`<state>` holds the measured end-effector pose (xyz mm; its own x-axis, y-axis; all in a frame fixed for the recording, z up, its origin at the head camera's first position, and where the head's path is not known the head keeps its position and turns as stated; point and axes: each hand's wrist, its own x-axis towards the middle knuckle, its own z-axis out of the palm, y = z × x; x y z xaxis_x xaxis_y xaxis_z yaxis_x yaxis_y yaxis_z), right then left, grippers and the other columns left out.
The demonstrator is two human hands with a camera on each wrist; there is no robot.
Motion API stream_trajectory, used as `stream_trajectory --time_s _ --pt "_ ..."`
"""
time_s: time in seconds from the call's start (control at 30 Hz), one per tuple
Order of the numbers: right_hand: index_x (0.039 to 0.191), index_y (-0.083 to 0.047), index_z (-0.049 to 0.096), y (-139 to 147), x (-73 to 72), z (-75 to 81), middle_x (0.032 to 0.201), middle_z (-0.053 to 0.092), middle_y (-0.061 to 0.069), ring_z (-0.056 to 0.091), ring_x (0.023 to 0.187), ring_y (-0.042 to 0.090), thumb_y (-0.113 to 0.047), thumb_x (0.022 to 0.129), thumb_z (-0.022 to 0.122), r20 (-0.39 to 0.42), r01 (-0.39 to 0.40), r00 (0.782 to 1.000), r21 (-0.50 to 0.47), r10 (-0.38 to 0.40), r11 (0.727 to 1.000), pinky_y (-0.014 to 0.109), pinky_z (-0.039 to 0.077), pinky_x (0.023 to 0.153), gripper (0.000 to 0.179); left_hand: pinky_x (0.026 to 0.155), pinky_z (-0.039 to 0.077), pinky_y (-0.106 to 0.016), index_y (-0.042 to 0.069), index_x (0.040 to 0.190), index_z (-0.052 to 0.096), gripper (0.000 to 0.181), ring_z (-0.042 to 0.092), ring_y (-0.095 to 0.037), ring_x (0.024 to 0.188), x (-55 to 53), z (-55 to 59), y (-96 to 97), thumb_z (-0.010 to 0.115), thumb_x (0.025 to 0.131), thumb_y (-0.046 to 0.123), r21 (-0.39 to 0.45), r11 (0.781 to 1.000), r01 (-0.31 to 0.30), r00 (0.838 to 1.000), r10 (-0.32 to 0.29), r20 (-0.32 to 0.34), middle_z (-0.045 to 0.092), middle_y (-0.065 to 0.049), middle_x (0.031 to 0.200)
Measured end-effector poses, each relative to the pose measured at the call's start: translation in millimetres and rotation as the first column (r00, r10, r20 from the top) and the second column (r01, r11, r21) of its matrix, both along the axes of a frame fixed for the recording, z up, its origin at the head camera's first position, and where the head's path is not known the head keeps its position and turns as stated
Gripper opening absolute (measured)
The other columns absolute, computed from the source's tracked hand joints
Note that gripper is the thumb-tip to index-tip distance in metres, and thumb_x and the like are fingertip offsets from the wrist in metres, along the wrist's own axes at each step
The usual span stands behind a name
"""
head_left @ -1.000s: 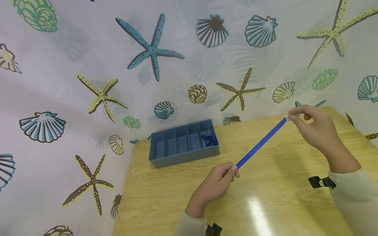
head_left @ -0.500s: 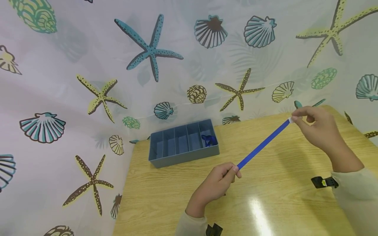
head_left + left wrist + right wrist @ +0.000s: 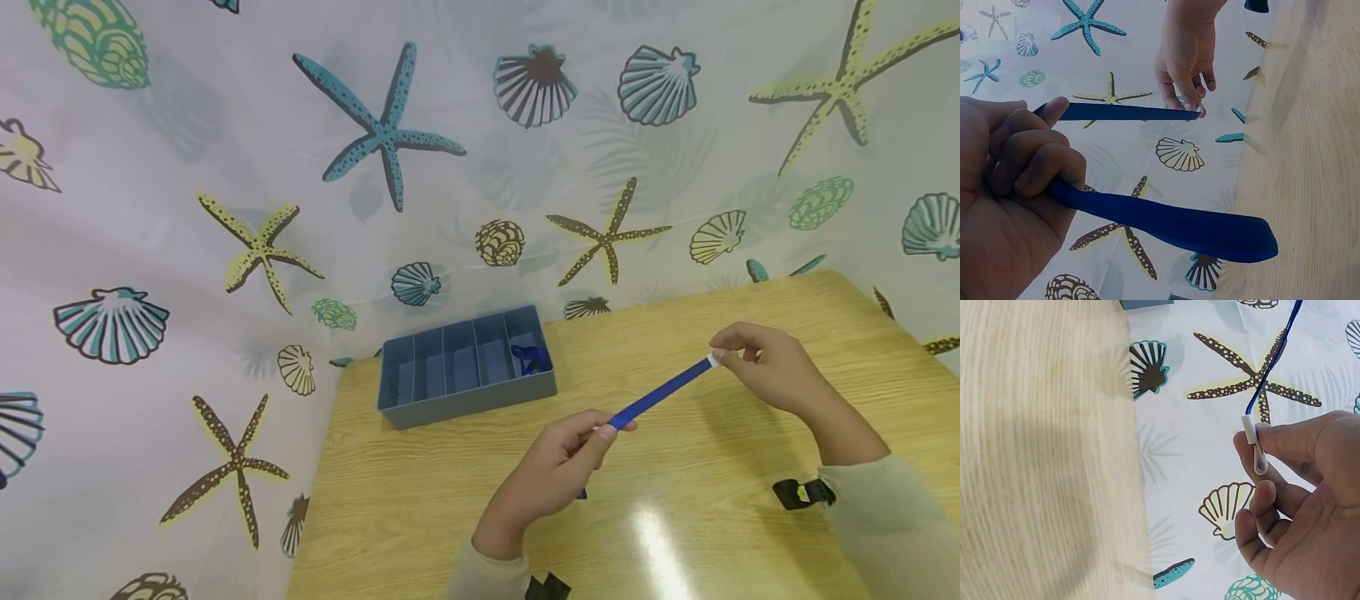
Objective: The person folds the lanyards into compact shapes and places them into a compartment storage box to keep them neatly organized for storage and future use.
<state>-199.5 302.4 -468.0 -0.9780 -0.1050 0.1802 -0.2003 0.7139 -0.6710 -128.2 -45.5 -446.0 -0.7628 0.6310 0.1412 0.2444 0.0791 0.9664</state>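
Note:
A blue lanyard (image 3: 662, 393) stretches between the two hands above the table. My left hand (image 3: 558, 467) grips the strap in curled fingers. From that fist a folded blue length (image 3: 1210, 234) sticks out below in the left wrist view. My right hand (image 3: 772, 367), higher and farther right, pinches the white plastic clip (image 3: 1249, 429) at the lanyard's other end between thumb and index finger. The clip's small loop (image 3: 1260, 464) hangs beside the fingers, while the remaining fingers curl loosely.
A grey-blue box (image 3: 468, 407) with several compartments stands at the back of the wooden table (image 3: 405, 500). Its rightmost compartment holds a dark blue bundle (image 3: 531, 359). A white cloth (image 3: 450, 83) printed with shells and starfish hangs behind and to the left.
My right hand first drifts slightly right, then comes down and left with the clip, so the strap between the hands is shorter. My left hand has barely moved and keeps its grip.

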Motion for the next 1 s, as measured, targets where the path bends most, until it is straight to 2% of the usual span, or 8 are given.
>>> stream_trajectory --time_s 0.2,0.33,0.5,0.6,0.73,0.83,1.0 --pt "0.118 -0.006 0.073 -11 1.3 -14.7 0.113 0.076 0.016 0.058 0.091 0.020 -0.021 0.108 0.064 0.042 -0.089 0.995 0.002 0.089 0.996 0.030 0.048 0.072 0.020 0.044 0.026 -0.023 0.017 0.145 0.061 0.036 0.025 -0.011 0.045 -0.6 0.1 2.2 0.044 0.116 0.029 0.026 0.999 0.040 0.999 -0.041 0.014 0.036 -0.001 0.065" --pt "0.119 -0.005 0.073 -20 4.4 -23.4 0.112 0.076 0.013 0.060 0.095 0.020 -0.016 0.108 0.063 0.086 -0.153 0.985 -0.004 0.153 0.988 0.033 0.050 0.077 0.018 0.045 0.028 -0.022 0.019 0.149 0.058 0.038 0.026 -0.009 0.047 1.4 2.5 3.6 0.041 0.117 0.031 0.033 0.999 0.042 0.999 -0.042 0.010 0.037 -0.003 0.066" --pt "0.118 -0.006 0.074 -37 9.9 -31.0 0.114 0.076 0.013 0.064 0.101 0.022 -0.013 0.107 0.064 0.114 -0.226 0.966 -0.056 0.231 0.972 0.034 0.052 0.079 0.017 0.047 0.028 -0.020 0.012 0.148 0.057 0.037 0.028 -0.005 0.049 2.6 4.4 6.7 0.039 0.117 0.024 0.079 0.997 0.021 0.997 -0.015 -0.073 0.038 -0.005 0.064" --pt "0.117 -0.006 0.075 -46 13.5 -32.3 0.112 0.077 0.009 0.065 0.099 0.021 -0.014 0.106 0.065 0.104 -0.251 0.960 -0.085 0.259 0.964 0.031 0.053 0.079 0.016 0.046 0.027 -0.020 0.008 0.148 0.056 0.037 0.027 -0.003 0.048 2.5 5.7 7.8 0.039 0.117 0.019 0.111 0.994 0.008 0.992 0.006 -0.127 0.036 -0.005 0.060" --pt "0.115 -0.010 0.076 -54 16.1 -33.6 0.107 0.076 0.001 0.064 0.096 0.017 -0.018 0.107 0.066 0.092 -0.250 0.962 -0.095 0.259 0.964 0.036 0.051 0.082 0.015 0.045 0.027 -0.020 0.007 0.151 0.054 0.039 0.028 -0.003 0.048 3.9 8.9 8.4 0.039 0.117 0.019 0.121 0.993 -0.006 0.990 0.023 -0.141 0.037 -0.005 0.059" --pt "0.113 -0.014 0.076 -59 18.6 -31.9 0.110 0.076 0.001 0.063 0.097 0.015 -0.019 0.107 0.066 0.063 -0.248 0.965 -0.090 0.254 0.965 0.038 0.051 0.085 0.013 0.044 0.026 -0.020 0.005 0.151 0.053 0.039 0.027 -0.003 0.047 5.2 10.6 8.2 0.039 0.117 0.020 0.131 0.991 -0.008 0.990 0.027 -0.139 0.037 -0.004 0.060" --pt "0.114 -0.020 0.076 -71 27.3 -17.1 0.112 0.075 -0.002 0.062 0.094 0.009 -0.016 0.106 0.067 -0.078 -0.248 0.968 -0.125 0.240 0.961 0.030 0.054 0.081 0.012 0.042 0.029 -0.019 0.010 0.151 0.053 0.039 0.029 -0.003 0.044 7.1 10.9 7.5 0.040 0.117 0.023 0.111 0.993 -0.035 0.993 0.047 -0.107 0.041 -0.004 0.062"
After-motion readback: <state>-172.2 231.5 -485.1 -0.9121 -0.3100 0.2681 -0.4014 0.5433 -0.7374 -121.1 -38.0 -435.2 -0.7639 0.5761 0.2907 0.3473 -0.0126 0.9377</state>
